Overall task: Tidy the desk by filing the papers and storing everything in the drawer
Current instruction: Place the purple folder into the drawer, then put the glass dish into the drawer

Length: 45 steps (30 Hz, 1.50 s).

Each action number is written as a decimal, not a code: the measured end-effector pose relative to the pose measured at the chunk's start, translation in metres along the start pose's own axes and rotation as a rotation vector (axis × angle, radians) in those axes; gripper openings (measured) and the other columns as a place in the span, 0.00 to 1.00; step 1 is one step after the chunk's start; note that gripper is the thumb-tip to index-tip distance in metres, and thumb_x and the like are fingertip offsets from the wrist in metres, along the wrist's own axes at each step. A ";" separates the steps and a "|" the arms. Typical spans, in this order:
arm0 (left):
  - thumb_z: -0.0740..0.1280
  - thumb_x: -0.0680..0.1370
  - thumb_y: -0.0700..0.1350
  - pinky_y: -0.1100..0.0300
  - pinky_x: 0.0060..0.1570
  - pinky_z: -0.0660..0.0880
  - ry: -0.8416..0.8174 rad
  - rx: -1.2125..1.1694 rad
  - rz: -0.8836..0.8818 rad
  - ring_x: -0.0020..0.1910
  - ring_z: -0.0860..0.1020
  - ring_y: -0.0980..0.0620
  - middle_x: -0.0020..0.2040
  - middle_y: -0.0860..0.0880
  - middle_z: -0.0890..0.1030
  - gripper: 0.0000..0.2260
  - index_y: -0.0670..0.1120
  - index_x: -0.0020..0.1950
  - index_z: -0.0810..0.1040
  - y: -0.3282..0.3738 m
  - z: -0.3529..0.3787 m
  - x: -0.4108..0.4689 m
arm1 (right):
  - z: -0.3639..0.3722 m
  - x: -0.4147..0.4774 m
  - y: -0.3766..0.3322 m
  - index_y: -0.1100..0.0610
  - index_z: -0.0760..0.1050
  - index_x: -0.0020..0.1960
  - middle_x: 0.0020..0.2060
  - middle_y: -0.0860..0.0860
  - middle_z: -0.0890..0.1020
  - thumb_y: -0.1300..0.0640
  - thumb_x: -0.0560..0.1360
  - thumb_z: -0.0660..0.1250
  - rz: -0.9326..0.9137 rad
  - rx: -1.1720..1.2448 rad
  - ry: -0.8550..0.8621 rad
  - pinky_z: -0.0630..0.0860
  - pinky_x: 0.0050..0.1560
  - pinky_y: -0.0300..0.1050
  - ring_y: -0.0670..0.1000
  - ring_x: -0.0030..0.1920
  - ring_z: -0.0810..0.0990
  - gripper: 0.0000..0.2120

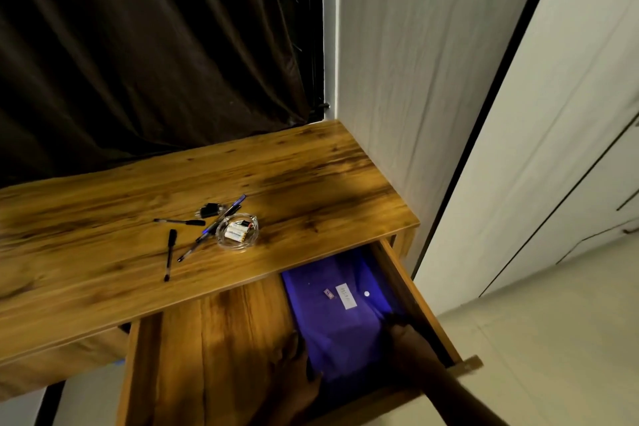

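Head view: both hands point(411, 342) apparently touching blue folder point(345, 318) inside drawer point(207, 349).

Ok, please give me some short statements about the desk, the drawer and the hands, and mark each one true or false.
1. The drawer is open. True.
2. The blue folder lies on the desk top. False: it lies inside the drawer, on its right side.
3. Both the left hand and the right hand are at the folder's near end. True.
4. The glass dish is empty. False: small batteries lie in it.
5. All the pens are already in the drawer. False: several still lie on the desk, beside the dish.
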<state>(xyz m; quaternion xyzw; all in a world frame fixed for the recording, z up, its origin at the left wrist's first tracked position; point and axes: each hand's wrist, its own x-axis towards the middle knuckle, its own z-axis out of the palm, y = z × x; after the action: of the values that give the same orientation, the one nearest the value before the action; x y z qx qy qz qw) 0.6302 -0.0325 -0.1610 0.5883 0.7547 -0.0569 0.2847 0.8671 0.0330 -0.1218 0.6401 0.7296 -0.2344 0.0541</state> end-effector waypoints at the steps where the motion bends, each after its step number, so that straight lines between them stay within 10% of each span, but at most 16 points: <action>1: 0.58 0.79 0.62 0.46 0.76 0.45 -0.020 0.023 0.003 0.79 0.43 0.42 0.81 0.48 0.41 0.38 0.50 0.80 0.41 0.002 -0.005 -0.003 | 0.003 0.002 0.002 0.56 0.78 0.55 0.49 0.55 0.82 0.48 0.75 0.67 -0.013 -0.054 0.071 0.76 0.44 0.43 0.54 0.49 0.83 0.15; 3: 0.58 0.79 0.62 0.46 0.76 0.45 -0.041 0.035 0.016 0.79 0.42 0.43 0.81 0.48 0.40 0.38 0.50 0.80 0.41 0.002 -0.010 -0.005 | 0.001 0.000 -0.001 0.55 0.80 0.47 0.40 0.52 0.83 0.47 0.69 0.76 -0.035 -0.123 0.094 0.79 0.39 0.42 0.49 0.39 0.84 0.13; 7: 0.59 0.79 0.62 0.48 0.77 0.46 -0.068 0.089 0.070 0.79 0.43 0.42 0.81 0.48 0.39 0.39 0.50 0.80 0.42 -0.006 -0.011 -0.002 | 0.005 0.001 0.001 0.56 0.72 0.63 0.58 0.53 0.78 0.50 0.81 0.59 -0.049 -0.044 0.046 0.75 0.59 0.43 0.51 0.57 0.79 0.14; 11: 0.59 0.78 0.62 0.49 0.78 0.44 -0.062 0.128 0.149 0.79 0.37 0.47 0.80 0.47 0.37 0.40 0.48 0.80 0.41 -0.017 -0.005 0.000 | 0.009 0.004 0.004 0.53 0.74 0.47 0.40 0.52 0.82 0.46 0.65 0.78 -0.092 -0.113 0.097 0.81 0.38 0.46 0.50 0.37 0.83 0.19; 14: 0.54 0.80 0.63 0.55 0.76 0.42 0.207 0.079 0.260 0.78 0.38 0.51 0.81 0.49 0.41 0.33 0.48 0.79 0.52 -0.023 -0.009 -0.003 | 0.005 -0.001 0.000 0.53 0.70 0.62 0.59 0.52 0.77 0.48 0.80 0.59 -0.057 0.015 0.050 0.75 0.61 0.44 0.51 0.57 0.78 0.14; 17: 0.59 0.78 0.57 0.57 0.78 0.48 0.084 -0.119 0.205 0.80 0.48 0.51 0.79 0.55 0.51 0.31 0.52 0.80 0.54 -0.033 -0.023 -0.015 | 0.006 0.000 0.000 0.52 0.70 0.63 0.60 0.53 0.76 0.47 0.80 0.57 -0.020 0.101 0.111 0.73 0.63 0.45 0.51 0.60 0.77 0.15; 27: 0.53 0.71 0.52 0.48 0.65 0.70 0.465 -0.006 -0.010 0.67 0.72 0.44 0.69 0.47 0.74 0.29 0.48 0.70 0.73 -0.185 -0.094 -0.047 | -0.009 0.026 -0.056 0.54 0.81 0.49 0.46 0.55 0.83 0.54 0.75 0.67 -0.162 0.081 0.323 0.78 0.48 0.51 0.58 0.49 0.82 0.06; 31: 0.54 0.75 0.52 0.48 0.72 0.61 0.556 -0.001 -0.110 0.73 0.62 0.45 0.75 0.46 0.66 0.30 0.45 0.76 0.64 -0.227 -0.103 -0.053 | -0.029 0.048 -0.132 0.53 0.80 0.49 0.46 0.54 0.83 0.55 0.75 0.67 -0.295 0.081 0.310 0.77 0.42 0.47 0.57 0.46 0.82 0.05; 37: 0.43 0.80 0.60 0.47 0.74 0.53 0.607 -0.154 -0.077 0.78 0.50 0.45 0.81 0.48 0.46 0.30 0.49 0.81 0.49 -0.251 -0.092 -0.045 | -0.049 0.101 -0.250 0.50 0.75 0.63 0.60 0.50 0.78 0.45 0.74 0.61 -0.546 -0.006 0.266 0.76 0.56 0.46 0.54 0.59 0.78 0.20; 45: 0.64 0.69 0.32 0.45 0.72 0.60 0.666 -0.339 0.093 0.79 0.52 0.43 0.81 0.50 0.41 0.47 0.49 0.80 0.42 -0.270 -0.076 -0.028 | -0.070 0.143 -0.339 0.54 0.51 0.78 0.77 0.53 0.56 0.32 0.63 0.72 -0.340 -0.103 0.160 0.62 0.69 0.62 0.59 0.75 0.56 0.54</action>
<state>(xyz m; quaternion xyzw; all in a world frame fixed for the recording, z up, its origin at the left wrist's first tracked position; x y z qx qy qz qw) 0.3580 -0.1053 -0.1512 0.5526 0.7772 0.2763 0.1194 0.5328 0.1678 -0.0214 0.5206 0.8403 -0.1507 -0.0119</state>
